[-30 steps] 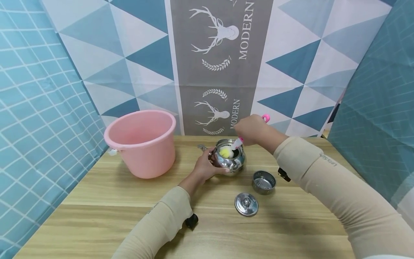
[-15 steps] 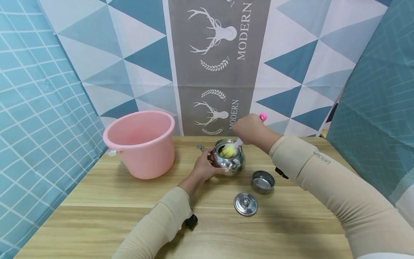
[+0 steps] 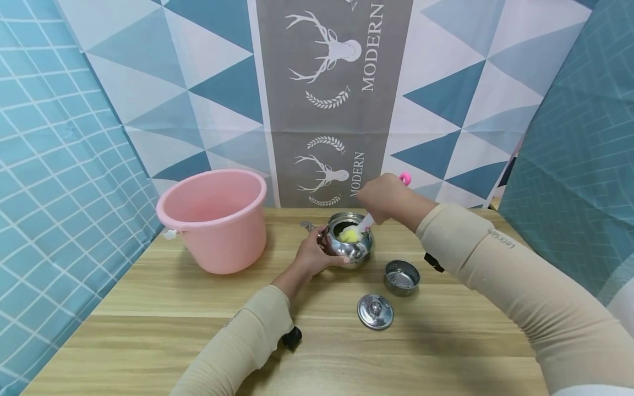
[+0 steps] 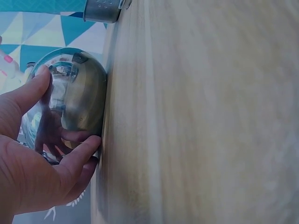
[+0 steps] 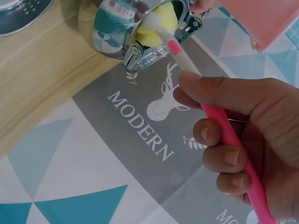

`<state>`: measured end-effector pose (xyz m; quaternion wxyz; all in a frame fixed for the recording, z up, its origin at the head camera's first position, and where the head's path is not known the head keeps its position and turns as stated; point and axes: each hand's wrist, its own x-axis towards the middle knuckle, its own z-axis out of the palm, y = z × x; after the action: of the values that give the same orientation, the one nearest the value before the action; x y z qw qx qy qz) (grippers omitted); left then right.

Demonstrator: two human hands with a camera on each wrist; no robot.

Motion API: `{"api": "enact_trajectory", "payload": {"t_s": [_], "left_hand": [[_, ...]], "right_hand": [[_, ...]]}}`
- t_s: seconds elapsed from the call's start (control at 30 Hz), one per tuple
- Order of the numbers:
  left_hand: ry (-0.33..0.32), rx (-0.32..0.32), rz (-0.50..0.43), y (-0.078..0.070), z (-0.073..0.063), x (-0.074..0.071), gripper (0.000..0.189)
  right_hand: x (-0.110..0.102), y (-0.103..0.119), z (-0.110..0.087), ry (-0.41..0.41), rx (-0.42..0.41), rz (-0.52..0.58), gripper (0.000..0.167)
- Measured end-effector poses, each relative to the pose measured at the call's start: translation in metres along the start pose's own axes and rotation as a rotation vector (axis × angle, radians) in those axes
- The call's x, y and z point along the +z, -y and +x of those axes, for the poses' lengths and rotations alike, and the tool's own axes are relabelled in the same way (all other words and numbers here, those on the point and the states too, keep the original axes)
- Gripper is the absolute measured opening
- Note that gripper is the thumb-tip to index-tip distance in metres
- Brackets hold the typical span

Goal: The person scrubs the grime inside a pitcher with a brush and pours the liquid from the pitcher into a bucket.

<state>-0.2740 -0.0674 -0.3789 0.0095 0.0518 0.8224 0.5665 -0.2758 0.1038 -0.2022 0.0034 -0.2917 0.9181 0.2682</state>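
Near centre frame, left fingers [image 4: 77, 157] clasp the steel pot [image 3: 361, 253], probably to steady it, while right fingers [image 5: 231, 157] grip the brush [image 5: 228, 131], its sponge head [image 5: 167, 17] inside!

The sponge head [image 3: 350, 235] of the brush [image 3: 366, 223] now sits nearer the middle of the metal pot's [image 3: 358, 254] mouth than a second ago and shows less yellow than half a second ago; since then, the right hand [image 3: 388, 199] shifts slightly rightward.
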Motion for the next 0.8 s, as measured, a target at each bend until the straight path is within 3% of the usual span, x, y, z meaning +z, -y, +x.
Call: {"api": "enact_trajectory", "payload": {"t_s": [0.23, 0.4, 0.8], "left_hand": [[-0.004, -0.003, -0.002, -0.001, 0.0, 0.0, 0.101], [-0.007, 0.0, -0.012, -0.002, 0.0, 0.0, 0.1], [-0.015, 0.018, -0.012, -0.002, -0.002, 0.002, 0.099]], "right_hand": [[0.001, 0.003, 0.001, -0.031, -0.02, 0.062, 0.011], [0.0, 0.01, 0.003, -0.048, 0.013, 0.042, 0.02], [0.004, 0.016, 0.012, -0.02, 0.093, -0.019, 0.02]]}}
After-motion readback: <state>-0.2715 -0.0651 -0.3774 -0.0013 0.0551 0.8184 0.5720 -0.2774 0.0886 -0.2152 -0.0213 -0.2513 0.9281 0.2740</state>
